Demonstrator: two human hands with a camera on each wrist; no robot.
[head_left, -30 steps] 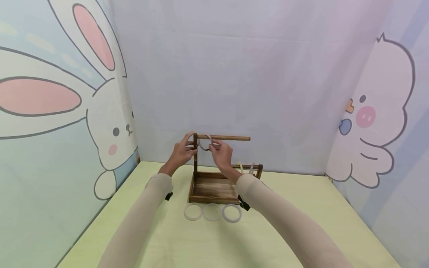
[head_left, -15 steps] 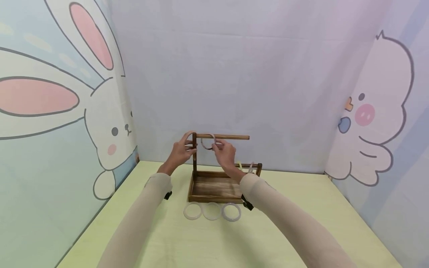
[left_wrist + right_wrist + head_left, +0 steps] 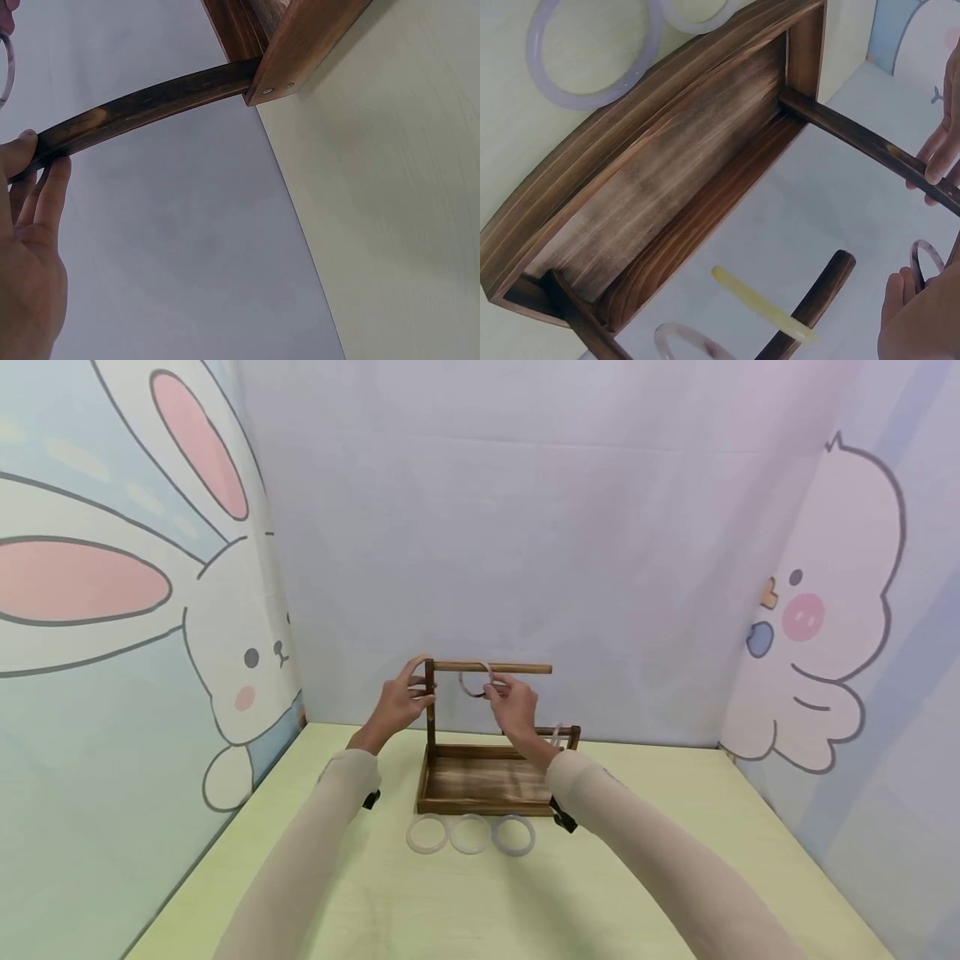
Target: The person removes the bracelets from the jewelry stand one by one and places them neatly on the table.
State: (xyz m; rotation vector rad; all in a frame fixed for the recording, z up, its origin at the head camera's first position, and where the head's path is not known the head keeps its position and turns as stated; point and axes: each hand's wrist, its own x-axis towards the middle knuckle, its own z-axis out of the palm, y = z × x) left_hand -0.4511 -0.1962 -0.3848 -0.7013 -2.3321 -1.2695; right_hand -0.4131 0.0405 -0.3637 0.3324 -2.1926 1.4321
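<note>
A mottled brown-and-pale bangle (image 3: 471,694) hangs at the upper rod (image 3: 525,668) of a dark wooden stand and appears looped around it. My right hand (image 3: 516,703) pinches the bangle's right side between thumb and fingers. With thumb and fingertips my left hand (image 3: 397,703) grips the upright post (image 3: 431,718) near its top; the left wrist view shows this hand (image 3: 34,262) on the post (image 3: 150,101). A yellow bangle (image 3: 757,300) and a pale mottled bangle (image 3: 679,334) sit on the lower rod (image 3: 821,292); in the head view the yellow one is hidden.
The stand's base is a shallow wooden tray (image 3: 487,778). Along its front edge lie three bangles on the table: a pale one (image 3: 427,851), a whitish one (image 3: 470,852) and a lavender one (image 3: 514,853). A grey cloth wall (image 3: 600,568) rises behind.
My right hand and the mottled bangle have moved right along the upper rod, away from the post. The left hand keeps its grip on the post. The head view has shifted slightly.
</note>
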